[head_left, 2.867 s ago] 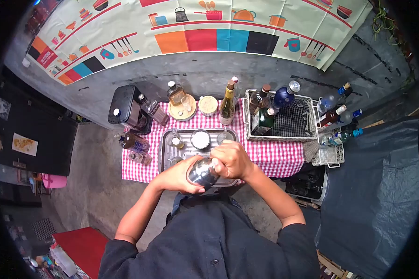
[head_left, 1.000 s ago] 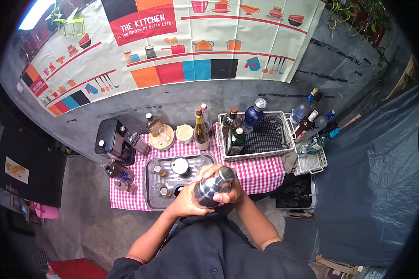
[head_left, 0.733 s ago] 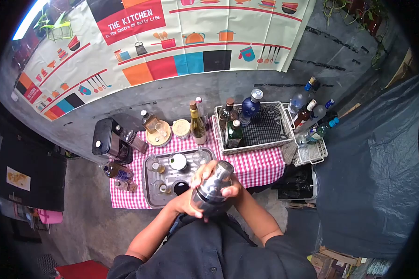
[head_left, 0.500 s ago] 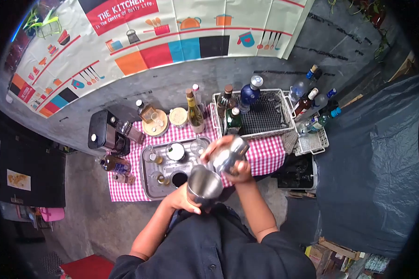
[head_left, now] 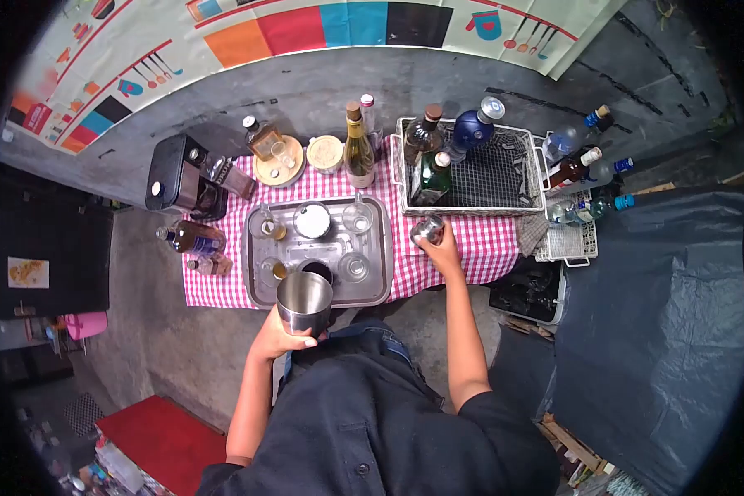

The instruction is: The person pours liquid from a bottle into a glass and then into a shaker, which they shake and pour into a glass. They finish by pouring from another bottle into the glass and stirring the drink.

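Observation:
My left hand (head_left: 279, 338) grips a steel cocktail shaker tin (head_left: 304, 299), its open mouth facing up, in front of the tray's near edge. Over the checked cloth right of the tray, my right hand (head_left: 444, 250) has its fingers wrapped round the metal shaker top (head_left: 426, 231). The grey metal tray (head_left: 380, 264) carries a white-topped round container (head_left: 312, 221), a dark-filled cup (head_left: 316, 270) partly hidden by the tin, an upper right glass (head_left: 357, 218), a lower right glass (head_left: 354, 267) and small glasses with amber liquid (head_left: 278, 231).
Behind the right hand stands a white wire basket (head_left: 471, 211) with a green bottle (head_left: 432, 178) and a blue bottle (head_left: 474, 132). A tall wine bottle (head_left: 359, 153) is behind the tray. Several bottles flank a black dispenser (head_left: 169, 178) on the left and fill a rack (head_left: 569, 240) on the right.
My right hand has carried the shaker top away from the tin, rightward to the cloth near the basket. The tin in my left hand has moved left, and the view has tilted down.

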Demonstrator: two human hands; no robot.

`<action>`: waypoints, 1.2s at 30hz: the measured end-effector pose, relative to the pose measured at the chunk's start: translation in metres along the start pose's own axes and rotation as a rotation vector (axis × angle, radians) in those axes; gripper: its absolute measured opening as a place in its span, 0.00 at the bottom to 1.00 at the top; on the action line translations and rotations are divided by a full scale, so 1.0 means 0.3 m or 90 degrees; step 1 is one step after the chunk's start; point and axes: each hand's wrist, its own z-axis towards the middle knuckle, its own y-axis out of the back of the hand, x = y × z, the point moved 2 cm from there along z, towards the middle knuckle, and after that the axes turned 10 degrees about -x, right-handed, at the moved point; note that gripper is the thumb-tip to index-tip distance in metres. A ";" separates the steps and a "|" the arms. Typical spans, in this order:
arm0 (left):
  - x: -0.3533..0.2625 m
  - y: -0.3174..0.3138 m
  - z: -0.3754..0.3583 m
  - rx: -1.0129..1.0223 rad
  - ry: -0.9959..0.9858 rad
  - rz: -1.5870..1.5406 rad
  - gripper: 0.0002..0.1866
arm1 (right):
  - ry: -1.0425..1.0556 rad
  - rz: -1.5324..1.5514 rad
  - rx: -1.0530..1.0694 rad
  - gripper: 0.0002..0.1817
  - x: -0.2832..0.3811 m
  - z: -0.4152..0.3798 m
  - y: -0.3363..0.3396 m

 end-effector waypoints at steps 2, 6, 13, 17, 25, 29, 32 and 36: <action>0.002 0.007 0.000 0.010 0.010 -0.006 0.40 | 0.048 -0.127 -0.012 0.35 0.007 0.012 -0.018; -0.052 0.002 -0.019 -0.049 -0.040 0.012 0.38 | 0.182 -0.340 -0.105 0.37 -0.004 0.022 -0.055; -0.039 0.045 0.024 -0.074 -0.043 0.130 0.53 | 0.290 -0.383 -0.053 0.38 -0.010 0.034 -0.048; -0.076 0.031 0.044 -0.025 -0.071 0.164 0.43 | 0.344 -0.472 0.089 0.38 0.019 0.086 -0.010; -0.068 0.083 0.036 -0.082 -0.153 0.180 0.52 | 0.224 -0.457 0.098 0.42 0.070 0.076 0.022; -0.078 0.135 0.012 -0.113 -0.151 0.165 0.53 | 0.221 -0.479 0.056 0.43 0.068 0.078 0.042; -0.097 0.193 -0.002 -0.155 -0.182 0.105 0.53 | 0.147 -0.439 0.051 0.49 0.001 0.103 0.079; -0.131 0.293 -0.003 -0.161 -0.190 0.017 0.54 | 0.177 -0.538 -0.006 0.51 0.027 0.041 0.096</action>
